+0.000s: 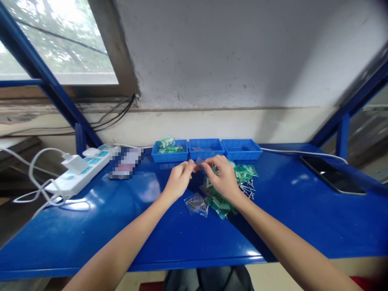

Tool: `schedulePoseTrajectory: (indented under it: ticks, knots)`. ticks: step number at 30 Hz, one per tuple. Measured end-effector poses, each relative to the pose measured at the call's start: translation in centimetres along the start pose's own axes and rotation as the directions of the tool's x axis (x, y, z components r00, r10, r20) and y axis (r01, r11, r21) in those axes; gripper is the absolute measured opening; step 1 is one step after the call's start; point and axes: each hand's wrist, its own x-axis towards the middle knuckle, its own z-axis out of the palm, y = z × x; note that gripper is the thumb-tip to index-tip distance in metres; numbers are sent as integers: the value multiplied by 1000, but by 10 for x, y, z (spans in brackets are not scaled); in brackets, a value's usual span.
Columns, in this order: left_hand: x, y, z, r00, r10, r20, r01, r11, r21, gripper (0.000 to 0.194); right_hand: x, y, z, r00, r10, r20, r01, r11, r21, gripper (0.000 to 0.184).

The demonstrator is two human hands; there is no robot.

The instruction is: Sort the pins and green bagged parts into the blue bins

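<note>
My left hand (pixel 181 178) and my right hand (pixel 222 176) meet above the middle of the table, fingers closed in a pinch. Between them shows a small clear plastic bag (pixel 199 161), gripped from both sides; its contents are too small to make out. Below the hands lies another clear bag (pixel 197 204) with brass-coloured screws or pins inside. Green-printed bags (pixel 220 205) are piled under and beside my right hand, partly hidden by it. Loose silver screws or nails (pixel 248 189) lie to the right of that pile.
Behind the hands stand three blue bins: the left bin (pixel 169 158) holds green bags, the middle bin (pixel 206 154) a few clear bags, then the right bin (pixel 241 156). A white power strip (pixel 72 178) with cables and a blurred-out item (pixel 125 163) lie left, a black phone (pixel 332 173) right.
</note>
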Motion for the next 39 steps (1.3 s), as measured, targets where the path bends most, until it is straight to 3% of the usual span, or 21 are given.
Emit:
schedulePoseTrajectory:
  ticks: [3, 6, 8, 10, 12, 14, 16, 19, 21, 23, 26, 28, 31, 33, 34, 36, 38, 39]
  knots:
    - [4, -3, 0, 965, -259, 50, 262, 921, -288, 51, -2, -1, 0, 985, -167, 34, 169, 981, -98, 15]
    - [6, -5, 0, 961, -269, 69, 275, 894, -354, 30, -4, -1, 2, 977, -205, 56, 211, 971, -117, 16]
    - [6, -6, 0, 969, -244, 40, 243, 907, -344, 21, -5, -1, 2, 984, -172, 52, 177, 978, -112, 22]
    - [4, -5, -1, 987, -156, -32, 145, 962, -231, 16, -4, -1, 1, 995, -94, 47, 98, 991, -91, 26]
    - [1, -4, -1, 996, 32, -78, -30, 999, 19, 12, -2, -1, 0, 998, 19, 53, -17, 999, -41, 23]
    - [-2, -2, -1, 971, 235, -42, -214, 934, 287, 11, 1, -1, -1, 985, 144, 92, -149, 988, 46, 22]
    - [-5, 0, 0, 932, 361, 19, -332, 834, 441, 13, 3, 0, -1, 957, 247, 152, -266, 957, 120, 32]
    - [-6, 3, 1, 914, 400, 69, -377, 771, 513, 17, 5, 3, 0, 919, 323, 228, -363, 918, 162, 33]
    - [-4, 3, 1, 956, 286, 59, -282, 852, 440, 23, 3, 4, 2, 927, 303, 220, -344, 921, 184, 23]
    - [0, 2, -1, 998, 49, 41, -58, 968, 244, 40, 1, 4, 2, 965, 201, 170, -230, 957, 178, 15]
    - [6, -1, -6, 957, -274, 99, 280, 959, -51, 54, -2, 0, 2, 990, -26, 138, 14, 996, 86, 14]
    - [8, -3, -10, 943, -314, 106, 325, 941, -97, 44, -4, -3, 2, 982, -121, 146, 114, 992, 56, 18]
    - [7, -2, -13, 969, -246, 29, 247, 966, -81, 25, -5, -3, 3, 989, -80, 125, 71, 995, 71, 20]
    - [4, 1, -12, 993, -103, -65, 107, 993, 53, 17, -2, -2, 3, 983, 102, 152, -125, 980, 153, 16]
    - [3, 1, -12, 995, 20, -100, -1, 983, 184, 14, 0, -1, 2, 953, 219, 208, -265, 937, 226, 17]
    - [-1, 2, -9, 952, 298, -64, -234, 849, 473, 13, 5, 1, -1, 841, 397, 368, -524, 770, 365, 30]
    - [-4, 1, -6, 886, 460, 63, -395, 676, 622, 15, 8, -1, -3, 752, 460, 473, -652, 627, 426, 40]
    - [-6, 0, -4, 862, 493, 117, -444, 624, 643, 17, 8, -2, -3, 736, 479, 478, -672, 600, 433, 40]
